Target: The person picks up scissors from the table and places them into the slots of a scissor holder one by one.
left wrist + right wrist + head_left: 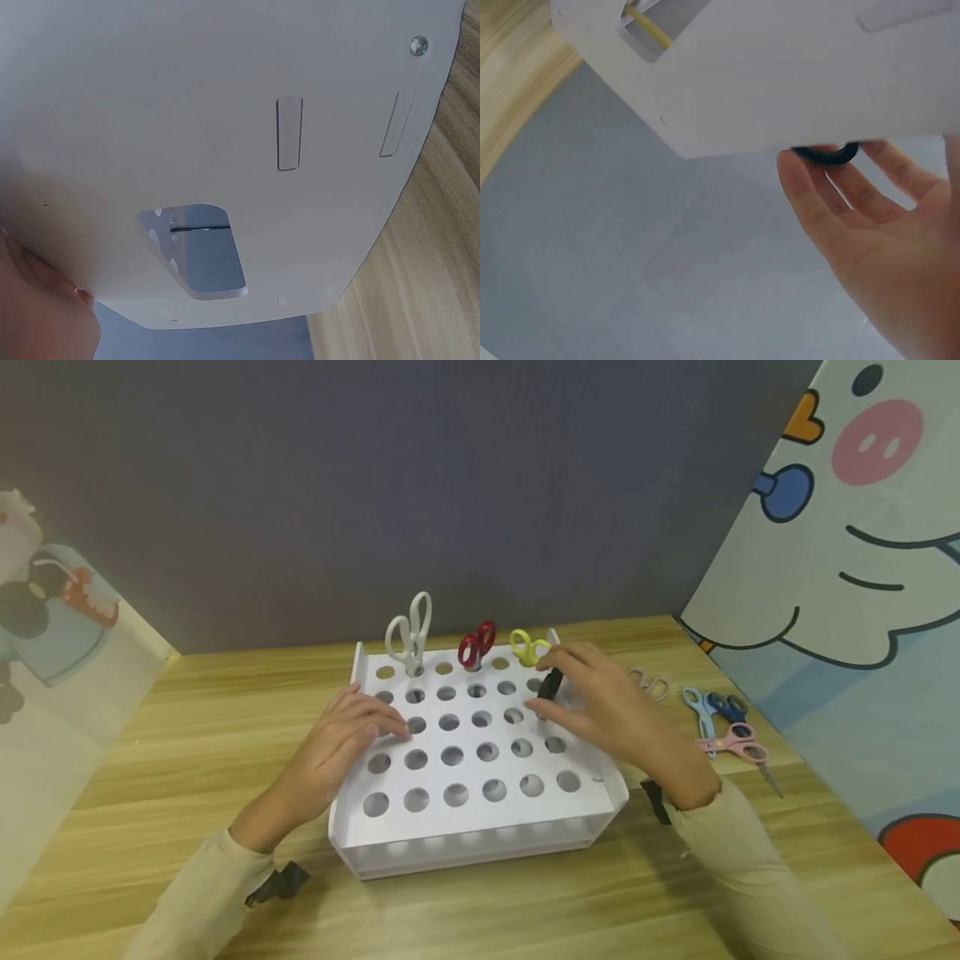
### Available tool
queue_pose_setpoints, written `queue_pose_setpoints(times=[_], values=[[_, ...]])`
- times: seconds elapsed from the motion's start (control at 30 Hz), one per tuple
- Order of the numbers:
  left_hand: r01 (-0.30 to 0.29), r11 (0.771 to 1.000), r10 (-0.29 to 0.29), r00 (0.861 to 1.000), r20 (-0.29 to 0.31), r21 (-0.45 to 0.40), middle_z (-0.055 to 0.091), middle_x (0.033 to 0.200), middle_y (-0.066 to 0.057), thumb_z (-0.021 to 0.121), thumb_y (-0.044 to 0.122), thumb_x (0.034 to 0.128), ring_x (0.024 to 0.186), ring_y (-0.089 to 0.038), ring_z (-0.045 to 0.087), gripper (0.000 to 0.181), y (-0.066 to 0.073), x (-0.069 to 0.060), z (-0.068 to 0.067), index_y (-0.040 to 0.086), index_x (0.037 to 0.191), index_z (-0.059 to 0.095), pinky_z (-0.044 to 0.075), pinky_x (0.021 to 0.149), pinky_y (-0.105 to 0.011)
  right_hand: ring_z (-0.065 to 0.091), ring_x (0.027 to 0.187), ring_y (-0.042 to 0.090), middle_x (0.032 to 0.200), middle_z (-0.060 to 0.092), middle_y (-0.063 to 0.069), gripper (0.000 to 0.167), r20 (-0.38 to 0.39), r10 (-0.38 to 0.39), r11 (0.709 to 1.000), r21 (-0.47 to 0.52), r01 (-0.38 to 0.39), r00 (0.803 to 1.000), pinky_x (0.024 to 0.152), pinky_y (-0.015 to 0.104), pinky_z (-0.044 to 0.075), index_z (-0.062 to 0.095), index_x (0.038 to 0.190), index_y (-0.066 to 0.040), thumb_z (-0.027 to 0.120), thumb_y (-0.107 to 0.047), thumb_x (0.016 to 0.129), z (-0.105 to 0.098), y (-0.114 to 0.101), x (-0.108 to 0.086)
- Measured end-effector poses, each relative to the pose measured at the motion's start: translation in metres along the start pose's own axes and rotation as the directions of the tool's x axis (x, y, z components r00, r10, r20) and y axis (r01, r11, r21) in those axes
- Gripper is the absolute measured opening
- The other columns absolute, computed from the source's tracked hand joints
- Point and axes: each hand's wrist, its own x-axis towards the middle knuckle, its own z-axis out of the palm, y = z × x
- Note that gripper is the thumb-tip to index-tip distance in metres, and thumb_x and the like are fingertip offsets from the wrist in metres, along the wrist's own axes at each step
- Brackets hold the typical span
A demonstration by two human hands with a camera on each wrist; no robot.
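Note:
My left hand (341,747) rests on the left part of a white rack (465,814) with rows of round holes, fingers loosely bent and holding nothing. At the rack's right side my right hand (600,697) pinches black-handled scissors (551,683) between thumb and fingers, over the holes. In the right wrist view a dark handle loop (832,155) shows between the fingertips; the rack's side panel (780,82) hides the rest. White scissors (411,635), red scissors (477,646) and yellow scissors (527,648) stand upright in the back row.
Right of the rack on the wooden table (225,710) lie light blue scissors (701,710), dark blue scissors (729,706), pink scissors (735,742) and a pale pair (652,685). A grey panel (375,502) closes the back; a cartoon-printed wall (847,577) stands on the right.

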Motion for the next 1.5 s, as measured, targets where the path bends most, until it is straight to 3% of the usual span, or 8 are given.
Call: queue_pose_setpoints(times=[0.23,0.57,0.77,0.93,1.1,1.2,1.33,1.5], values=[[-0.011,1.000,0.011,1.000,-0.021,-0.011,0.068,0.112,0.000,0.039,0.001,0.0991,0.116,-0.025,0.056,0.036,0.002,0.000,0.000,0.015,0.104,0.072,0.010,0.120,-0.057,0.058,0.117,0.028,0.121,0.063,0.009,0.038,-0.007,0.086,0.996,0.017,-0.086,0.996,0.098,0.049,0.050,0.065,0.119,-0.008,0.064,-0.038,0.097,-0.010,0.009,0.000],[0.004,1.000,-0.004,1.000,-0.005,-0.001,0.068,0.112,0.000,0.038,0.002,0.1006,0.117,-0.022,0.056,0.036,0.000,-0.002,0.000,0.014,0.104,0.072,0.009,0.122,-0.054,0.061,0.112,0.033,0.115,0.066,0.013,0.035,-0.034,0.171,0.985,0.031,-0.170,0.985,0.096,0.051,0.050,0.067,0.113,-0.003,0.059,-0.035,0.101,-0.009,0.041,0.003],[0.011,1.000,-0.011,1.000,0.009,0.011,0.068,0.113,0.001,0.038,0.004,0.1012,0.118,-0.021,0.055,0.035,-0.001,-0.001,-0.001,0.012,0.104,0.072,0.009,0.122,-0.052,0.062,0.110,0.035,0.117,0.067,0.015,0.041,-0.005,0.221,0.974,0.049,-0.221,0.975,0.094,0.053,0.050,0.067,0.117,-0.003,0.053,-0.039,0.103,-0.005,0.058,0.002],[0.002,1.000,-0.002,1.000,0.004,0.006,0.068,0.113,0.002,0.038,0.003,0.1009,0.117,-0.021,0.056,0.035,0.001,-0.001,0.000,0.013,0.104,0.072,0.009,0.122,-0.054,0.063,0.108,0.035,0.117,0.068,0.015,0.039,0.003,0.266,0.963,0.040,-0.266,0.964,0.093,0.052,0.051,0.068,0.117,-0.004,0.055,-0.037,0.102,0.004,0.082,-0.001],[-0.012,1.000,0.012,1.000,-0.017,-0.011,0.068,0.112,0.001,0.038,0.001,0.0994,0.115,-0.023,0.056,0.037,0.003,0.000,0.000,0.015,0.104,0.072,0.010,0.121,-0.056,0.061,0.108,0.041,0.119,0.066,0.023,0.038,0.020,0.309,0.951,0.008,-0.309,0.951,0.093,0.055,0.050,0.064,0.120,0.003,0.061,-0.029,0.100,0.012,0.107,-0.007],[-0.013,1.000,0.013,1.000,-0.021,-0.014,0.068,0.112,0.001,0.038,0.000,0.0992,0.115,-0.023,0.056,0.037,0.004,0.001,0.000,0.015,0.104,0.072,0.011,0.120,-0.056,0.054,0.117,0.049,0.128,0.057,0.031,0.046,0.080,0.362,0.932,-0.038,-0.360,0.929,0.100,0.061,0.044,0.055,0.130,0.007,0.061,-0.027,0.100,0.014,0.118,-0.013],[-0.014,1.000,0.014,1.000,-0.023,-0.014,0.068,0.112,0.001,0.039,0.000,0.0991,0.115,-0.023,0.056,0.037,0.004,0.001,0.000,0.015,0.104,0.072,0.011,0.120,-0.057,0.042,0.124,0.058,0.136,0.042,0.041,0.058,0.182,0.452,0.892,-0.096,-0.442,0.873,0.104,0.067,0.036,0.043,0.139,0.011,0.059,-0.028,0.100,0.018,0.133,-0.021],[-0.018,1.000,0.018,1.000,-0.026,-0.014,0.068,0.112,0.001,0.038,0.000,0.0989,0.115,-0.023,0.056,0.037,0.003,0.001,0.000,0.015,0.104,0.072,0.011,0.120,-0.057,0.032,0.128,0.062,0.142,0.030,0.046,0.068,0.332,0.561,0.825,-0.146,-0.546,0.758,0.107,0.072,0.027,0.031,0.146,0.012,0.053,-0.033,0.101,0.027,0.150,-0.030]])
